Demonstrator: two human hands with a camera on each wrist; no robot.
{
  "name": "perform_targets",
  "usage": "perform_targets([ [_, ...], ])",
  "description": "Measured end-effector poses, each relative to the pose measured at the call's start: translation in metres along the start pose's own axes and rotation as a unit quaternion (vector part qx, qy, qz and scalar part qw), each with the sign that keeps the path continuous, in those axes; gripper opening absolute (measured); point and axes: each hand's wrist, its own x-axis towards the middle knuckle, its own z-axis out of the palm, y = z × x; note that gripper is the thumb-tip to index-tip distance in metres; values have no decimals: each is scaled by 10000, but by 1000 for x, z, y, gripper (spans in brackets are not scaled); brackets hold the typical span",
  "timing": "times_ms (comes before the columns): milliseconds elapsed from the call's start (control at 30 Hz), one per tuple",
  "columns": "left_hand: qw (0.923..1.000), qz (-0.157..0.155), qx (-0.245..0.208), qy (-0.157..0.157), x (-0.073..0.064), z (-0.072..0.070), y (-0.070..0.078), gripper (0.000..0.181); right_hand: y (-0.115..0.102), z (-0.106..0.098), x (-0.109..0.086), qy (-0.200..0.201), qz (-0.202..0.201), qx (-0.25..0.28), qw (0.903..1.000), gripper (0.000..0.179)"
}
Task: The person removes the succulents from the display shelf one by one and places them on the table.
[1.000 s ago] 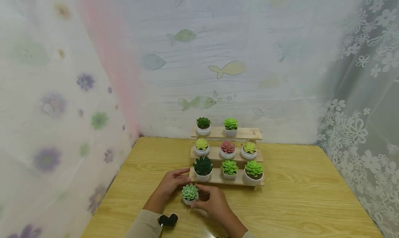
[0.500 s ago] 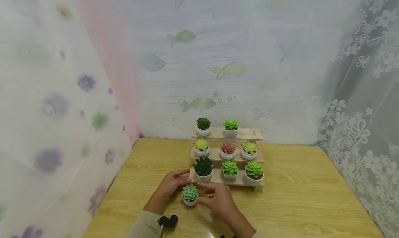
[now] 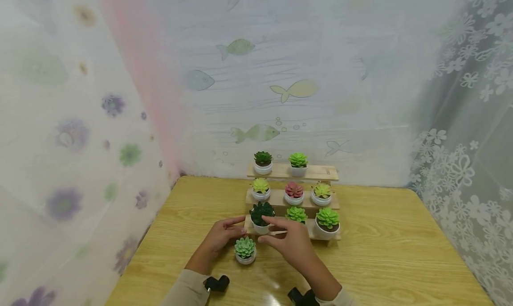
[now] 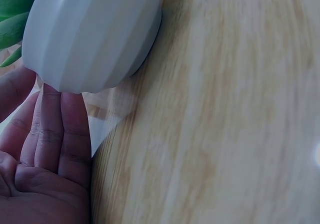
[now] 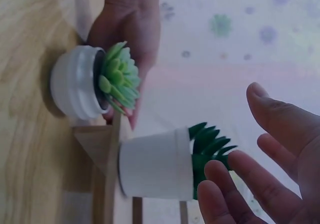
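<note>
Plainly, dark succulent (image 3: 259, 210) in pot (image 5: 156, 165).

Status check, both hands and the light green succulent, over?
Left hand at wooden stand's left end. Right hand empty, by dark green succulent. Light green succulent upright on table, unheld. Possible obstacle: the dark one.

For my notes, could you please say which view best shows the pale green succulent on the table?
The right wrist view: the pale green succulent appears whole, large, and sideways. Head: small, from above. Left wrist: cropped pot, some leaves.
</note>
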Motion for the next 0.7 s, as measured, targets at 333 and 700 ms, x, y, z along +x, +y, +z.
perform_targets([
  [333, 9999, 46, -124, -87, 3, 0, -2, 57, -17, -18, 13, 683, -365, -626, 9950, 50],
  [700, 10000, -41, -67, 15, 2, 0, -2, 56, -30, -39, 29, 927, -950, -902, 9870, 47],
])
